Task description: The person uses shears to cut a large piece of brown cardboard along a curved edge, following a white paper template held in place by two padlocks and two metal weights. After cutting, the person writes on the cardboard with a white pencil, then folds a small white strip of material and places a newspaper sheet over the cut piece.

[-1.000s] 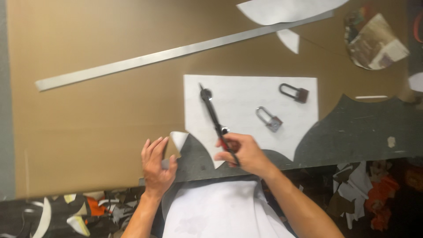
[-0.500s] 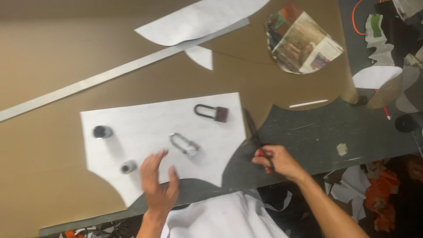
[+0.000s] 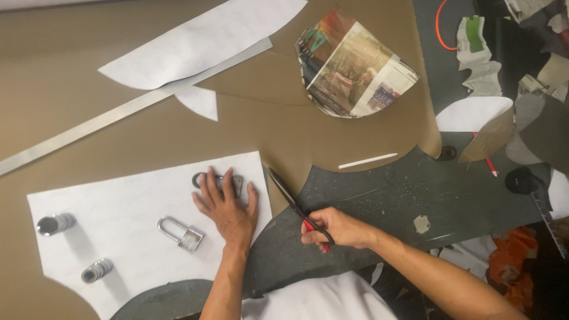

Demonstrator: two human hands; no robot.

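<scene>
My left hand (image 3: pixel 227 205) lies flat, fingers spread, on a white paper pattern (image 3: pixel 118 213), covering most of a dark padlock (image 3: pixel 201 178). A silver padlock (image 3: pixel 182 233) rests just left of that hand. My right hand (image 3: pixel 335 228) grips black scissors with red handles (image 3: pixel 293 204); the blades point up-left at the edge of a dark grey sheet (image 3: pixel 379 201), beside the pattern's right edge.
Two metal cylinder weights (image 3: pixel 55 224) (image 3: pixel 96 270) sit on the pattern's left part. A long metal ruler (image 3: pixel 106 121), white paper pieces (image 3: pixel 207 35), a folded newspaper piece (image 3: pixel 352 65), a white chalk stick (image 3: pixel 367 160) and scraps at right (image 3: pixel 521 77) lie around on the brown table.
The view has shifted right. My left hand moved up from the pattern's lower edge onto the dark padlock. My right hand with the scissors has moved only a little along the dark sheet's edge.
</scene>
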